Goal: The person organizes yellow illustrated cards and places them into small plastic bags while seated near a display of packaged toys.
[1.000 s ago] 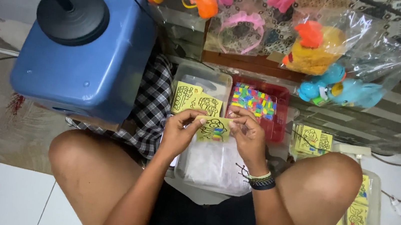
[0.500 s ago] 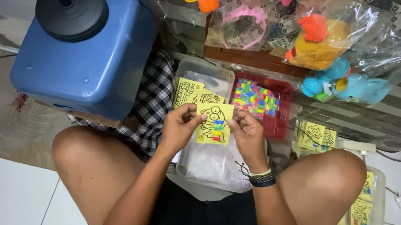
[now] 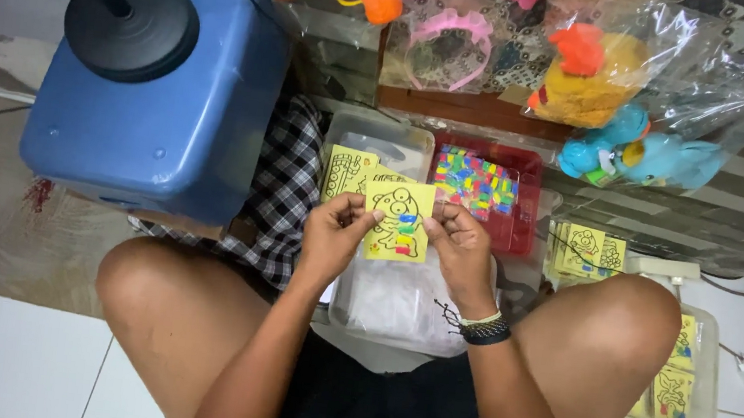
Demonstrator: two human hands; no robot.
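I see my left hand [image 3: 339,230] and right hand [image 3: 463,249] pinching a yellow picture card [image 3: 399,220] by its side edges, held flat between them above a clear plastic box [image 3: 398,310] on the floor. Just beyond the fingers lie more yellow cards [image 3: 346,170] and a red tray of coloured pieces [image 3: 484,186]. A blue container [image 3: 162,82] stands left of my left hand.
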